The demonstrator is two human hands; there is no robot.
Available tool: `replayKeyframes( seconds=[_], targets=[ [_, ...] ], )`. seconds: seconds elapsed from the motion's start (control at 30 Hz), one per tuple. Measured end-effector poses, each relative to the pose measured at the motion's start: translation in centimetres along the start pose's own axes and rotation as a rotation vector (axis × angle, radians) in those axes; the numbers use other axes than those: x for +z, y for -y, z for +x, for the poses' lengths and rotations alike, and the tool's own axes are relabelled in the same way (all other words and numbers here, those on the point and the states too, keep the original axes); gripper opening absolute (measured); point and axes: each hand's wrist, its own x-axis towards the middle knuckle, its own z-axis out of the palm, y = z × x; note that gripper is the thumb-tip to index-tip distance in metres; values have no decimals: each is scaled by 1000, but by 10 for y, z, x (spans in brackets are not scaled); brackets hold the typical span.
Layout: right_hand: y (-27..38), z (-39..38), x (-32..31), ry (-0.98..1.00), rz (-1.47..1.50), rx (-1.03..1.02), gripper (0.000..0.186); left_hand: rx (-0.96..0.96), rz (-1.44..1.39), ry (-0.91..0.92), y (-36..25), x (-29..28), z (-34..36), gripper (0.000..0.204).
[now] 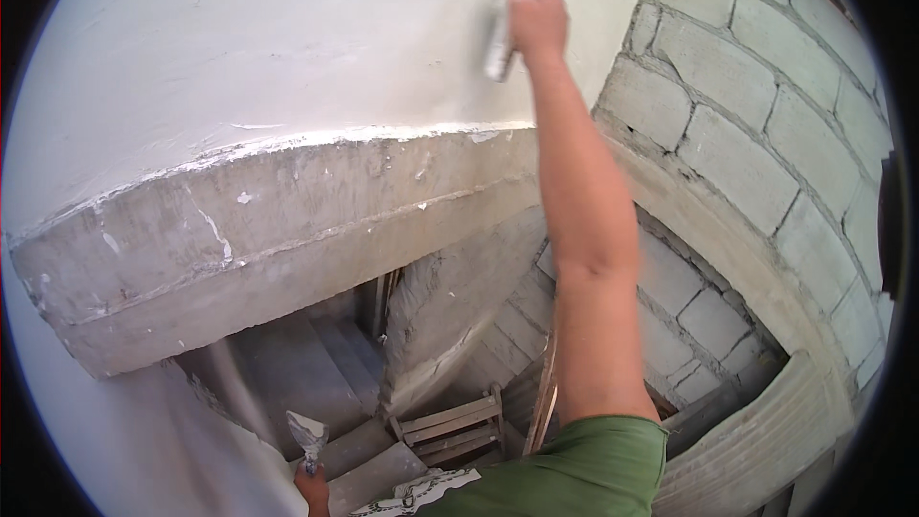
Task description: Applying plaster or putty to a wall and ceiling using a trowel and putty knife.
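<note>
My right hand (539, 23) is stretched far up and closed round the handle of a plastering trowel (497, 53). White plaster coats the trowel, whose blade is against the smooth white wall (316, 29), near its right-hand corner; motion blurs it a little. Low in the view, my left hand (312, 488) grips a small pointing trowel (307, 431), held upright with white plaster on its blade. The left hand is well away from the wall, and only part of it shows.
Below the white wall runs a rough concrete beam (287, 220) with plaster drips. Grey blockwork (728, 67) rises at the right. Beneath lie concrete steps (378, 464), a slatted wooden piece (455, 426) and a corrugated sheet (766, 450). A drop opens under the beam.
</note>
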Motion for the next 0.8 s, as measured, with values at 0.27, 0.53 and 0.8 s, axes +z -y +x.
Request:
replayKeyframes(
  seconds=[0.27, 0.53, 0.8],
  targets=[
    [-29, -9, -37, -48, 136, -226, 46, 178, 22, -15, -3, 11, 5, 27],
    [-227, 23, -126, -381, 230, 218, 47, 312, 218, -144, 121, 29, -25, 27],
    [-276, 85, -95, -111, -145, -175, 43, 358, 489, -28, 151, 73, -62, 30]
  ],
)
